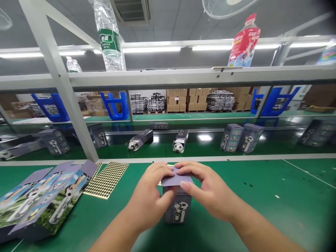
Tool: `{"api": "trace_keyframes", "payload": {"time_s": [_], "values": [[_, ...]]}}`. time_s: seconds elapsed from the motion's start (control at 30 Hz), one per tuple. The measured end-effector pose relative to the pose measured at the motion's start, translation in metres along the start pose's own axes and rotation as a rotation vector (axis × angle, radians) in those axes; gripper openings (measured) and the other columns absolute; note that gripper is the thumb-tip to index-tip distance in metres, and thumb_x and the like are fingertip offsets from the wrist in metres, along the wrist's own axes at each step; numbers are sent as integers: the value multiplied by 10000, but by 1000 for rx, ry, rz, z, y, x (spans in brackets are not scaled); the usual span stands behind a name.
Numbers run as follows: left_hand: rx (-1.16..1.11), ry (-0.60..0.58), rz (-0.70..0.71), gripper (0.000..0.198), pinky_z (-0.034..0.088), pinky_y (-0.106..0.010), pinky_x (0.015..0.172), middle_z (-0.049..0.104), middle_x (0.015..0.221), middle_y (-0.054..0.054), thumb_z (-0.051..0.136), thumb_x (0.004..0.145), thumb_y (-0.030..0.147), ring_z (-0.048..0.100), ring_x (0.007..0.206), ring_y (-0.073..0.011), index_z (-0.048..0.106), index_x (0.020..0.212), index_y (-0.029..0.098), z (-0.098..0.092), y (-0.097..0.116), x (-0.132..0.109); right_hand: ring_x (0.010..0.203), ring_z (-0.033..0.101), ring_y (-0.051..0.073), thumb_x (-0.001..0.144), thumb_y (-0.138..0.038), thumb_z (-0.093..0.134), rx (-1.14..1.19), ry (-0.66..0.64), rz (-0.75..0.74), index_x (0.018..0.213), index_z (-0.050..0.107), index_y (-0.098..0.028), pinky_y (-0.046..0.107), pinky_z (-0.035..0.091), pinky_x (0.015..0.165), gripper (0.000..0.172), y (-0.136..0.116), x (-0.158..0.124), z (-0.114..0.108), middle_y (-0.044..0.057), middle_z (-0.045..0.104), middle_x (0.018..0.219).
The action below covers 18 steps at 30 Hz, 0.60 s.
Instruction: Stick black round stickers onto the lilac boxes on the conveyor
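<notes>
A small purple-grey cardboard box (178, 209) with a football picture stands upright on the green work surface in front of me. Its top flap (176, 179) is partly raised and tilted. From the left, my left hand (154, 189) curls round the box top, fingers on the flap and thumb against the front. On the other side, my right hand (207, 187) grips the flap's right part, with the fingertips on top and the thumb at its front edge. The insides of both palms are hidden.
Flattened printed boxes (49, 196) lie stacked at the left, beside a sheet of small black round stickers (107, 179). Behind a white rail, several boxes (231, 137) and two open packs with footballs (180, 141) rest on a green belt. A shelf (168, 77) overhead carries bottles.
</notes>
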<state>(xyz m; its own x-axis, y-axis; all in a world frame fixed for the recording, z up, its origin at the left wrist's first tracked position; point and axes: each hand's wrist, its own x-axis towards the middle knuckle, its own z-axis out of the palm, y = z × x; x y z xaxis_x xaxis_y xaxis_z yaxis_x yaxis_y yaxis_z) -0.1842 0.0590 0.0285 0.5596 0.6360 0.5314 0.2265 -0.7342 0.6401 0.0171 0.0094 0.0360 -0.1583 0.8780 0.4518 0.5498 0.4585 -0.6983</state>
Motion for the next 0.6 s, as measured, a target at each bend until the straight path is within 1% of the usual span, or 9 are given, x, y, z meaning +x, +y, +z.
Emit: {"api": "trace_keyframes", "payload": {"time_s": [0.1, 0.17, 0.2, 0.23, 0.3, 0.37, 0.43, 0.5, 0.6], "values": [[-93, 99, -106, 367, 451, -316, 941, 561, 1096, 39, 495, 781, 5, 521, 1069, -140, 549, 1005, 291, 14, 9, 3, 1185, 531, 200, 903, -376, 588, 41, -11, -2, 1093, 633, -331, 375, 454, 1018, 201, -3, 2, 0, -12, 608, 1221], [-171, 138, -167, 415, 457, -304, 934, 548, 1081, 40, 434, 744, -43, 530, 1052, -129, 559, 964, 286, 17, 9, 3, 1200, 518, 200, 906, -348, 583, 43, -21, -2, 1130, 609, -338, 381, 452, 1024, 225, -2, 0, 0, -14, 586, 1253], [-207, 123, -167, 417, 454, -306, 957, 543, 1109, 38, 433, 751, -38, 525, 1081, -131, 574, 968, 289, 16, 8, 1, 1214, 507, 202, 903, -331, 585, 45, -25, -3, 1145, 598, -338, 386, 448, 1030, 242, -1, -2, 0, -13, 571, 1277], [-236, 80, -145, 403, 442, -317, 996, 533, 1168, 34, 462, 779, -8, 507, 1138, -142, 592, 1005, 299, 14, 5, -1, 1232, 494, 204, 900, -313, 587, 51, -26, -3, 1155, 589, -336, 392, 442, 1039, 256, 0, -4, 0, -11, 555, 1300], [-262, -49, -65, 372, 378, -362, 1098, 477, 1330, 25, 566, 845, 133, 405, 1296, -190, 596, 1158, 331, 7, -3, -7, 1269, 466, 210, 890, -282, 595, 66, -23, -5, 1166, 583, -332, 407, 425, 1063, 281, 4, -8, 0, -8, 524, 1347], [-218, -114, -8, 429, 289, -400, 1168, 426, 1426, 32, 618, 872, 269, 291, 1390, -220, 547, 1284, 365, 1, -11, -12, 1292, 449, 218, 877, -270, 616, 58, -23, -13, 1168, 593, -334, 423, 401, 1086, 299, 7, -11, 0, -8, 507, 1376], [-125, -69, 1, 401, 273, -407, 1178, 464, 1414, 48, 598, 901, 299, 287, 1400, -208, 548, 1288, 392, -1, -16, -14, 1289, 460, 225, 869, -269, 634, 38, -17, -28, 1155, 619, -332, 433, 390, 1094, 293, 9, -11, 2, -5, 522, 1372], [-39, -6, 8, 343, 317, -393, 1158, 536, 1350, 60, 568, 925, 286, 364, 1360, -183, 581, 1247, 405, 1, -17, -13, 1262, 493, 226, 873, -279, 637, 39, -3, -42, 1136, 648, -322, 429, 400, 1088, 266, 10, -9, 2, 2, 561, 1339], [16, 17, 45, 299, 358, -380, 1138, 606, 1278, 64, 544, 941, 278, 437, 1308, -166, 619, 1209, 387, 4, -13, -10, 1222, 537, 210, 911, -310, 599, 44, -13, -41, 1122, 678, -319, 406, 421, 1075, 226, 8, -4, 0, 2, 611, 1288]]}}
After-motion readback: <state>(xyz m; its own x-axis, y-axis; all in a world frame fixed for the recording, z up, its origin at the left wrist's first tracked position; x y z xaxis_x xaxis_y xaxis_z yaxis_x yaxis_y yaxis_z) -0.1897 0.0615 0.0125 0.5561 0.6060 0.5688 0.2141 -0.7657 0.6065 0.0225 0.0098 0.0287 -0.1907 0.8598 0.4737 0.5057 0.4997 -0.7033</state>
